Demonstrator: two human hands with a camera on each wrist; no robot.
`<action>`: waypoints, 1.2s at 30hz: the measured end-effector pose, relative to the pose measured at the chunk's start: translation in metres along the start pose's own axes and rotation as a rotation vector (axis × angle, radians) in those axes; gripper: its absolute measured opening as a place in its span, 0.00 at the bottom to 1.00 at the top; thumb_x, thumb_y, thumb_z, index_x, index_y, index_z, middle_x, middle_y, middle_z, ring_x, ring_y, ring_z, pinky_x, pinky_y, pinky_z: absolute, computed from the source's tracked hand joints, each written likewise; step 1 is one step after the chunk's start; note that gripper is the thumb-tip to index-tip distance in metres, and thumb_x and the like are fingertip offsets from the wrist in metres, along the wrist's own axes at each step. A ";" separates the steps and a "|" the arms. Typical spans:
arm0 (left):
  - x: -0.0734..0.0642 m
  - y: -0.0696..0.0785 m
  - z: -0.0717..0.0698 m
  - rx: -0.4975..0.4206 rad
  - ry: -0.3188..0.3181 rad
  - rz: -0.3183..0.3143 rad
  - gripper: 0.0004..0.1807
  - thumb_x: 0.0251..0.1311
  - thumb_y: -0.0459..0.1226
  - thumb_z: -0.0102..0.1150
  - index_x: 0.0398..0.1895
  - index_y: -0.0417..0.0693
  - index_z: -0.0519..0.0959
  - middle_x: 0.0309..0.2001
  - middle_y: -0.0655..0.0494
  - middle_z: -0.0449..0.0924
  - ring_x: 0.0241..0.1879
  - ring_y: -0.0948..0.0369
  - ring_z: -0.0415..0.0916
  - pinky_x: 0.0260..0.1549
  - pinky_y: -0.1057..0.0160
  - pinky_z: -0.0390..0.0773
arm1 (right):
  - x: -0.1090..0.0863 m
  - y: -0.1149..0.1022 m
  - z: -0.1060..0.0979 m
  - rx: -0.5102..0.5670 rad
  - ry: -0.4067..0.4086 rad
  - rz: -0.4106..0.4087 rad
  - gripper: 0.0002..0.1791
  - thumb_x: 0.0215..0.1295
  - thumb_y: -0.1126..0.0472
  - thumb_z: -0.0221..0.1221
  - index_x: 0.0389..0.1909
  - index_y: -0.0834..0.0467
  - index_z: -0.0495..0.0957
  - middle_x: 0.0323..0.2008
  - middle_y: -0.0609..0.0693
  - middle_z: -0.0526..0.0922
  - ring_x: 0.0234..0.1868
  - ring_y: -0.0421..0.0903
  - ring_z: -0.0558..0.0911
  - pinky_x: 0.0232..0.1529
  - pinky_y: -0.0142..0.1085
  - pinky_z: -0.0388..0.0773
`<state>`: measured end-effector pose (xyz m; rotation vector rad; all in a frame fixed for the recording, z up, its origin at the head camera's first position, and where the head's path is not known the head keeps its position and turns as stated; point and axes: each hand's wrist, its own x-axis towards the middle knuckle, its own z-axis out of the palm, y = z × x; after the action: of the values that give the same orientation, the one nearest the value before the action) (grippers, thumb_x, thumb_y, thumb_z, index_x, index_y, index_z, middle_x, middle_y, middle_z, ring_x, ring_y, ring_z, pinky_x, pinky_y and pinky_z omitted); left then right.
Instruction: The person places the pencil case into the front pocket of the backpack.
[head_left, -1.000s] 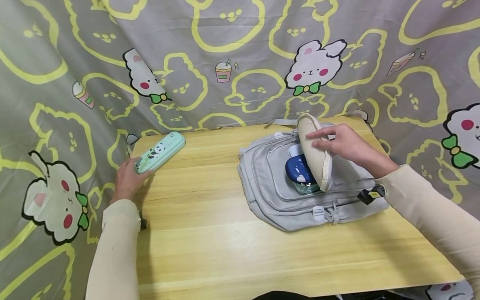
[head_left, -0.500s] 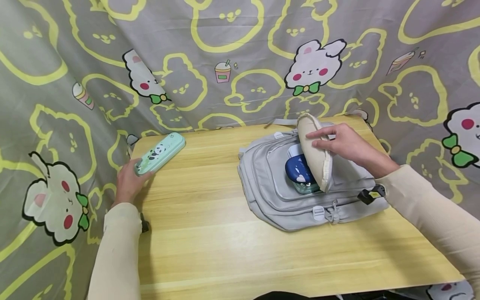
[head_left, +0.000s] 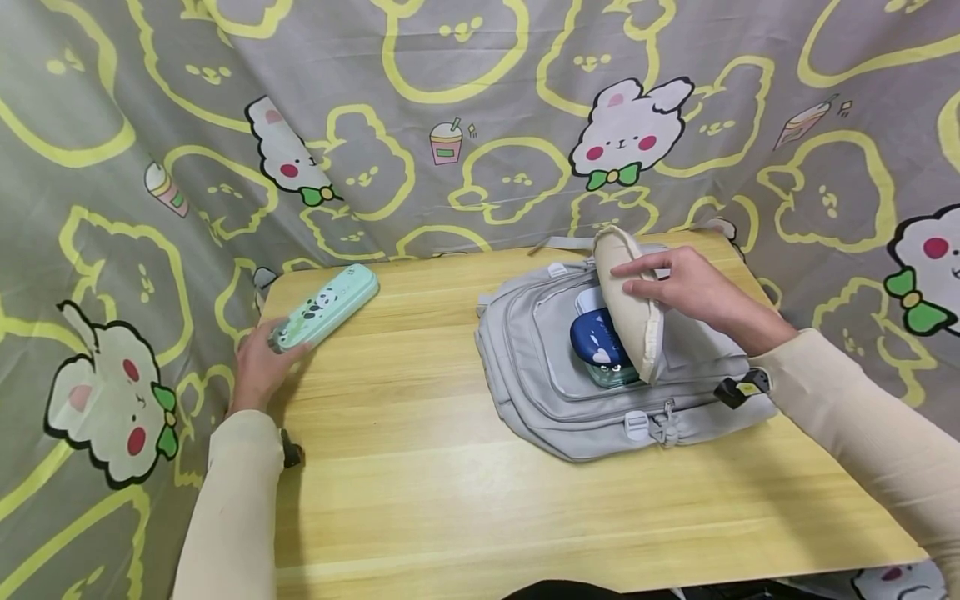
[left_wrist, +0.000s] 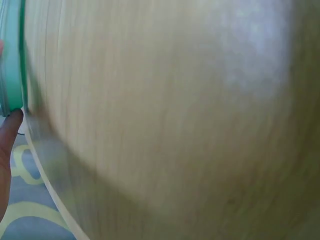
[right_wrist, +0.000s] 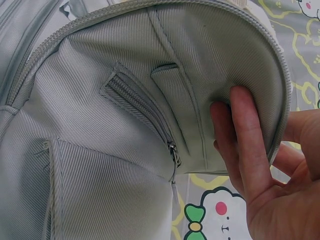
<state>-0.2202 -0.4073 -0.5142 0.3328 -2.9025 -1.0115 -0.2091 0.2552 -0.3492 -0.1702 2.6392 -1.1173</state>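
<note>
My left hand [head_left: 258, 362] grips the near end of a mint-green pencil case [head_left: 330, 304] with pandas on its lid, at the left of the table. The left wrist view shows only a strip of the case [left_wrist: 12, 60] and a fingertip at its end. My right hand [head_left: 693, 287] holds the upright flap [head_left: 632, 308] of a grey backpack [head_left: 540, 417]. In the right wrist view, two fingers [right_wrist: 247, 125] press the grey lining while others are behind the zippered edge. Inside are a small zip pocket [right_wrist: 142, 112] and a slip pocket.
A dark blue rounded thing [head_left: 596, 337] with white marks lies against the flap, above a greenish clear piece [head_left: 615, 377]. The wooden table [head_left: 420, 500] extends between the hands. A patterned grey curtain [head_left: 510, 108] closes off the back and sides.
The pencil case and my left hand have shifted slightly to the right. My right hand keeps the flap raised in the same place.
</note>
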 end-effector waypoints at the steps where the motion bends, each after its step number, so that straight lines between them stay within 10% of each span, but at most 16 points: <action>1: 0.000 0.001 0.000 -0.006 0.000 0.001 0.45 0.70 0.52 0.72 0.84 0.45 0.65 0.79 0.32 0.66 0.76 0.33 0.63 0.75 0.30 0.62 | 0.000 0.000 0.000 -0.001 0.000 0.000 0.23 0.78 0.51 0.67 0.69 0.54 0.84 0.67 0.59 0.83 0.45 0.49 0.81 0.37 0.35 0.82; 36: 0.003 0.066 0.030 -0.019 -0.169 0.274 0.44 0.67 0.52 0.75 0.82 0.48 0.69 0.81 0.35 0.66 0.80 0.34 0.61 0.78 0.29 0.59 | -0.001 -0.001 0.000 0.017 0.002 -0.004 0.23 0.78 0.52 0.67 0.69 0.54 0.85 0.65 0.58 0.83 0.45 0.47 0.81 0.38 0.34 0.81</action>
<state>-0.2388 -0.3393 -0.4971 -0.1564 -2.9695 -1.0657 -0.2076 0.2546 -0.3485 -0.1716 2.6318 -1.1410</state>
